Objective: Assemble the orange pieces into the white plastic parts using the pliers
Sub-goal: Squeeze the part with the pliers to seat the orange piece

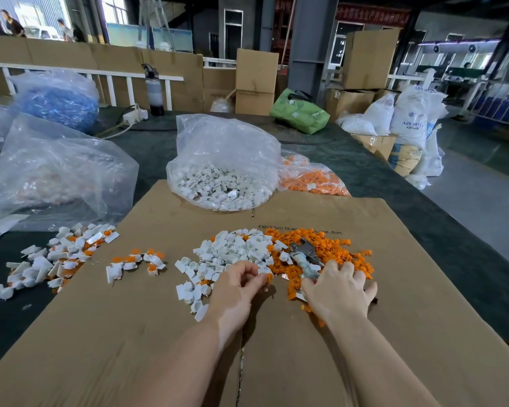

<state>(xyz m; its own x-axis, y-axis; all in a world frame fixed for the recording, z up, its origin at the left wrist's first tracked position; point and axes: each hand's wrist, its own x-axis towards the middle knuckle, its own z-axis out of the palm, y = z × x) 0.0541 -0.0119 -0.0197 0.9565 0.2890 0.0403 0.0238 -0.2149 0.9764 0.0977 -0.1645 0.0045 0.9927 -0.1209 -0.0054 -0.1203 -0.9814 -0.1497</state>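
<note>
Worker's view of the cardboard sheet (159, 333). The left hand (241, 284) pinches a white part (263, 271) with an orange piece (270, 277) at its fingertips, at the near edge of the white pile (232, 254). The right hand (340, 289) lies with fingers spread on the orange pile (321, 245), at the pliers (304, 255) handle; whether it grips them cannot be told. The parts are probably light, stiff and easily scattered: pinch by the flat tab.
</note>
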